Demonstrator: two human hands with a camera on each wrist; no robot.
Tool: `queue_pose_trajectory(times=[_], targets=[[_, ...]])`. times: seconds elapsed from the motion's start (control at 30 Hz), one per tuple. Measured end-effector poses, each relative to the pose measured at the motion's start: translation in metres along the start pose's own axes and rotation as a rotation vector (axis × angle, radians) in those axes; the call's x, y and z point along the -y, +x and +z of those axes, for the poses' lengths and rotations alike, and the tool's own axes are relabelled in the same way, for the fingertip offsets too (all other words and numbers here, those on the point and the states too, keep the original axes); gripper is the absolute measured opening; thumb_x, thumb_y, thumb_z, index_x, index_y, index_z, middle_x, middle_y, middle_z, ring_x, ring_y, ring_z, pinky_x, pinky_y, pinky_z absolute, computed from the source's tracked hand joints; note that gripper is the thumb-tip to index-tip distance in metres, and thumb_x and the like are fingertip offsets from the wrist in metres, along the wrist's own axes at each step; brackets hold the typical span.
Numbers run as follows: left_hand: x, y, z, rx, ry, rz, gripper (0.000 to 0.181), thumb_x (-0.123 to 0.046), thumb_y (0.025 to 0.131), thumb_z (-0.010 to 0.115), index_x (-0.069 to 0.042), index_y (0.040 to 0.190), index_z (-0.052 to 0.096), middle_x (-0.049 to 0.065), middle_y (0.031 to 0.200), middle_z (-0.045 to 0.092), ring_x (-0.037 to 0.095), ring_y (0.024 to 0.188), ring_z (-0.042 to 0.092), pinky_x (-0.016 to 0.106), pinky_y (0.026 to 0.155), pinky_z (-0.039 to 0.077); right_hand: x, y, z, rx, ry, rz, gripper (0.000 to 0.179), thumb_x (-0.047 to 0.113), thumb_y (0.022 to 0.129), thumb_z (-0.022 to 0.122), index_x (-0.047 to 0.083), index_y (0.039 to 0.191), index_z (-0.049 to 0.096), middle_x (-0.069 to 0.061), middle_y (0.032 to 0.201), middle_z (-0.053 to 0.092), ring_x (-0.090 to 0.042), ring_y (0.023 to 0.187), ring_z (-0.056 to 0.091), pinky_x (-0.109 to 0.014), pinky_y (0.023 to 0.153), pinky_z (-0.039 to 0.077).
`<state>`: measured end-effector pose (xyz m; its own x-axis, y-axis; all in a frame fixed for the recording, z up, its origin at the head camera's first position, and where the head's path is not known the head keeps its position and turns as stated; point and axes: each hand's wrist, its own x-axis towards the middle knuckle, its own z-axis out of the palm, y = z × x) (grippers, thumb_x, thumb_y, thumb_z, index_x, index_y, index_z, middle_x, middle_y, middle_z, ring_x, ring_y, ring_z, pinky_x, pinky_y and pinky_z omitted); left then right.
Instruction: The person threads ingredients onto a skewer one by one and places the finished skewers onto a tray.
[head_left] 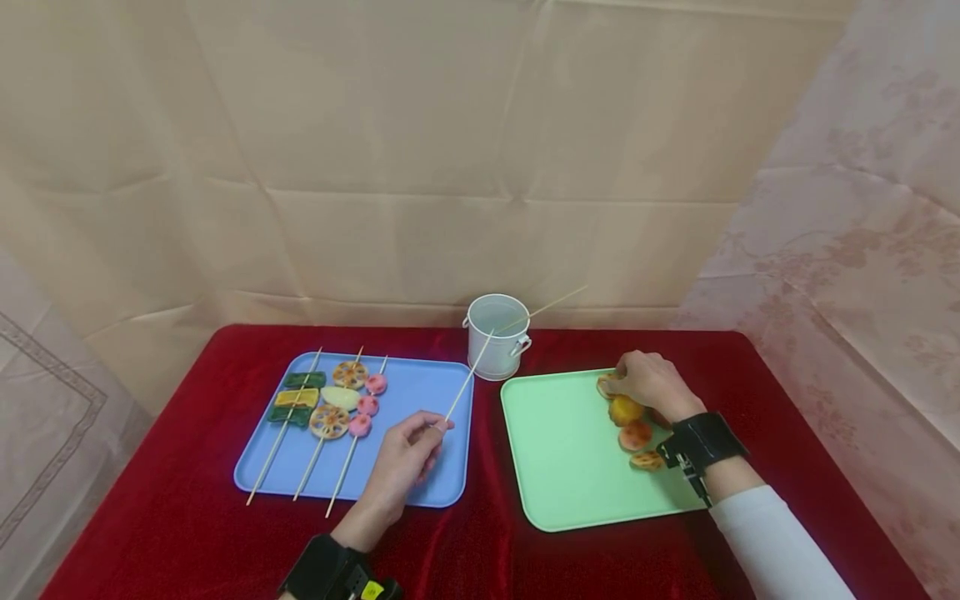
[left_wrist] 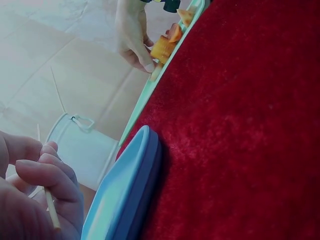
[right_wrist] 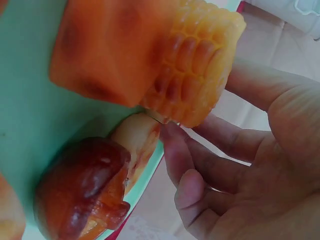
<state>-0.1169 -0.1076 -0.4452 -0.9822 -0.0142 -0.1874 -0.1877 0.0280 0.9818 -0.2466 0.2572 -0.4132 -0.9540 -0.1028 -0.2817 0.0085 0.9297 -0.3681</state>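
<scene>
Head view: the bare skewer [head_left: 470,375] sits near the centre of the frame, its long axis sloping from lower left to upper right. Its free tip points toward the white bucket [head_left: 504,358], not toward the food pieces on the green tray [head_left: 562,467]. I see those pieces right of centre: a pale slice [head_left: 604,387], a corn piece [head_left: 625,410] and an orange round [head_left: 635,436], in a row running down and slightly right. The skewer axis and the row therefore cross rather than align, with a wide bare part of the green tray between them.

Nearest hand to the pieces: the right hand [head_left: 652,385], positioned over the upper end of the row. The left hand [head_left: 408,458] is well apart, above the blue tray [head_left: 431,375].

Grip, left: thumb and fingers pinch the skewer near its lower end. Grip, right: fingers bent, fingertips at the pale slice; from here I cannot tell whether they grasp it or only touch it.
</scene>
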Motion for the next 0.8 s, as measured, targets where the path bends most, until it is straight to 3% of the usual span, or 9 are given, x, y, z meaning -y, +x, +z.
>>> queue_pose_trajectory(times=[0.43, 0.8], targets=[[0.0015, 0.0006, -0.0005, 0.005, -0.01, -0.022, 0.021, -0.011, 0.103, 0.059, 0.003, 0.112, 0.07, 0.007, 0.071, 0.056, 0.011, 0.054, 0.045, 0.021, 0.044, 0.032, -0.0013, 0.0081, -0.0004, -0.022, -0.011, -0.048, 0.041, 0.034, 0.089, 0.082, -0.002, 0.105, 0.069, -0.009, 0.085, 0.062, -0.026, 0.078, 0.055, -0.034, 0.065, 0.045], [0.0013, 0.0013, -0.0001, 0.001, -0.002, -0.016, 0.021, -0.012, 0.103, 0.06, 0.003, 0.112, 0.071, 0.007, 0.07, 0.055, 0.011, 0.054, 0.043, 0.022, 0.043, 0.031, -0.0014, 0.0034, -0.0021, -0.055, 0.096, -0.1, 0.024, 0.025, 0.095, 0.076, 0.003, 0.096, 0.067, -0.008, 0.083, 0.063, -0.024, 0.073, 0.055, -0.033, 0.061, 0.045]])
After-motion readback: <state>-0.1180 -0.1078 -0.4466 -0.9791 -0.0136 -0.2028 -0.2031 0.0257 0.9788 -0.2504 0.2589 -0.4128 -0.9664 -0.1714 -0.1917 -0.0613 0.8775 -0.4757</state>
